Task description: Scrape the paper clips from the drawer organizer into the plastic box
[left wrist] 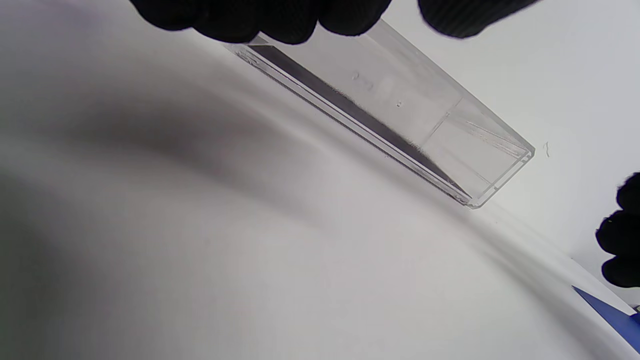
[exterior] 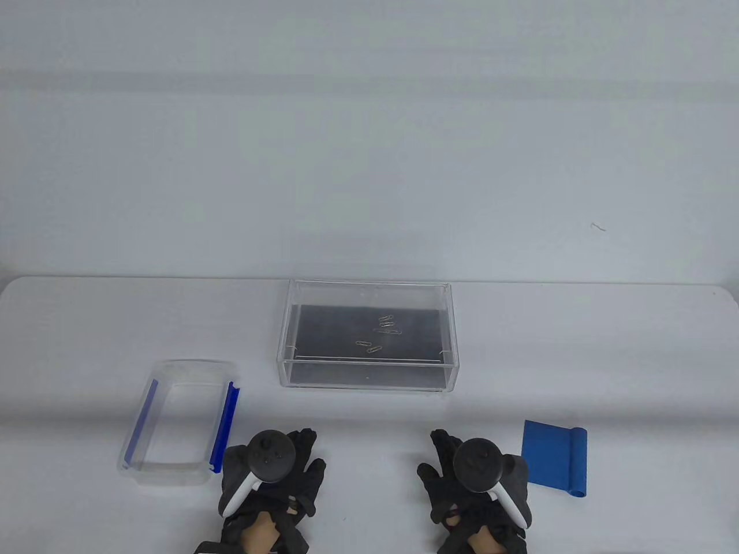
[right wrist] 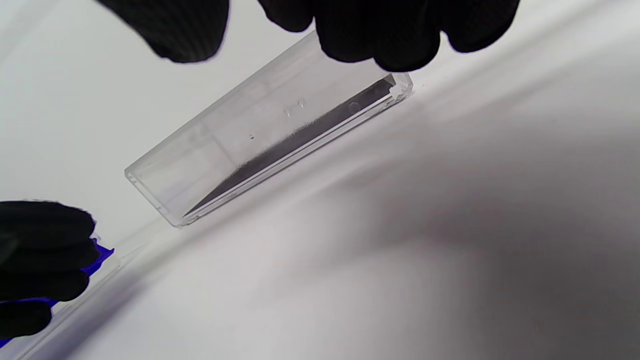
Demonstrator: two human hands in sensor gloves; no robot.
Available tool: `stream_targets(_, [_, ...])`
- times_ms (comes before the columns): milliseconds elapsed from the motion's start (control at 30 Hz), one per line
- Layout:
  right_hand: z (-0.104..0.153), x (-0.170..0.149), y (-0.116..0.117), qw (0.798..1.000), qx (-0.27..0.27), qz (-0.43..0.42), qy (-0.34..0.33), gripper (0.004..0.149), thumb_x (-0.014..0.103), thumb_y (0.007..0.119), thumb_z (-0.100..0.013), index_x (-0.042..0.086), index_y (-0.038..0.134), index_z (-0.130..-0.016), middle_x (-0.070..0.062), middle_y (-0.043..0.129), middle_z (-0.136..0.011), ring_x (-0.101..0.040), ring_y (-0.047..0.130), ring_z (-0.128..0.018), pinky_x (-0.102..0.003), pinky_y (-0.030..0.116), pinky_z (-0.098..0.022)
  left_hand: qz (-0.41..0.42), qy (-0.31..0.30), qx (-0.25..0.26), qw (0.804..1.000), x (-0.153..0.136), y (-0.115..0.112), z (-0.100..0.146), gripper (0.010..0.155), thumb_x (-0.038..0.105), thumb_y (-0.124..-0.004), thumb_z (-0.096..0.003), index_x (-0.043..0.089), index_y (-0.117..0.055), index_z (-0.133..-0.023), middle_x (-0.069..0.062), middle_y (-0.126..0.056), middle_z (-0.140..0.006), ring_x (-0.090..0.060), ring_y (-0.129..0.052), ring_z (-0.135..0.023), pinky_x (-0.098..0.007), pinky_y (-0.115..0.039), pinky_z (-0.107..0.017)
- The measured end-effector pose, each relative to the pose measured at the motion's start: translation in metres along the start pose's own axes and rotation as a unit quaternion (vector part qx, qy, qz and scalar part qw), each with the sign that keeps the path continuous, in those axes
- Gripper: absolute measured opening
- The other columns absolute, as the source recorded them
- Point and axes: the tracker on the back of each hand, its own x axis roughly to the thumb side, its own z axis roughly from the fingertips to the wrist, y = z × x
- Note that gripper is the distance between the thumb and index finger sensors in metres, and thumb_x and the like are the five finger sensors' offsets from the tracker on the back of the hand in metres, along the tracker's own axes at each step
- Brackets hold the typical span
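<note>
A clear acrylic drawer organizer [exterior: 369, 374] with a dark floor stands mid-table and holds several paper clips [exterior: 385, 321]. A clear plastic box [exterior: 167, 474] with blue side latches stands at the front left and looks empty. A blue scraper [exterior: 553, 455] lies at the front right. My left hand [exterior: 303, 456] rests on the table right of the box, holding nothing. My right hand [exterior: 441, 456] rests left of the scraper, holding nothing. The organizer also shows in the left wrist view [left wrist: 400, 115] and in the right wrist view [right wrist: 260, 145], beyond my fingertips.
The white table [exterior: 86, 323] ends at a pale wall behind the organizer. In the left wrist view, the right hand [left wrist: 622, 235] and the scraper's corner [left wrist: 615, 315] show at the right edge. In the right wrist view, the left hand [right wrist: 40, 260] shows beside a blue box latch [right wrist: 102, 255].
</note>
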Motion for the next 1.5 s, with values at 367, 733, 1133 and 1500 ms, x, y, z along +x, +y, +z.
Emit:
stream_targets(367, [-0.002,0.002,0.006,1.000,0.020,0.014,-0.006,0.069,0.048,0.068,-0.044,0.024,0.035,-0.100,-0.005,0.048,-0.104,-0.032,0.059,-0.094,-0.053,0.051,-0.070,0.001,0.000,-0.010,1.000,0.000,-0.001,-0.001,0.068,0.050,-0.065,-0.0460,0.018,-0.047,-0.103,-0.013,-0.049,-0.105,-0.044,-0.054,-0.096,-0.055,-0.058,-0.067])
stream_targets(733, [-0.005,0.005,0.017,0.998,0.049,0.037,-0.011,0.068,0.048,0.068,-0.044,0.024,0.037,-0.099,-0.005,0.049,-0.103,-0.032,0.059,-0.093,-0.053,0.051,-0.071,-0.008,0.002,-0.024,1.000,0.002,-0.001,0.000,0.068,0.050,-0.064,-0.0460,0.018,-0.047,-0.103,-0.014,-0.049,-0.105,-0.044,-0.055,-0.096,-0.055,-0.058,-0.067])
stream_targets(1133, [-0.002,-0.005,-0.012,1.000,-0.008,-0.008,-0.005,0.065,0.048,0.069,-0.044,0.024,0.042,-0.099,-0.004,0.053,-0.102,-0.032,0.063,-0.092,-0.053,0.054,-0.069,0.018,0.002,-0.025,1.000,0.003,0.002,0.003,0.068,0.050,-0.064,-0.0462,0.018,-0.048,-0.103,-0.014,-0.050,-0.105,-0.044,-0.055,-0.096,-0.055,-0.058,-0.067])
stream_targets(1500, [0.016,-0.088,-0.104,0.969,-0.204,-0.042,0.134,0.065,0.048,0.071,-0.043,0.023,0.046,-0.098,-0.006,0.056,-0.101,-0.033,0.065,-0.089,-0.052,0.056,-0.068,0.022,-0.007,-0.024,0.999,0.005,0.003,0.004,0.068,0.050,-0.064,-0.0461,0.018,-0.048,-0.103,-0.014,-0.050,-0.105,-0.044,-0.055,-0.096,-0.055,-0.058,-0.067])
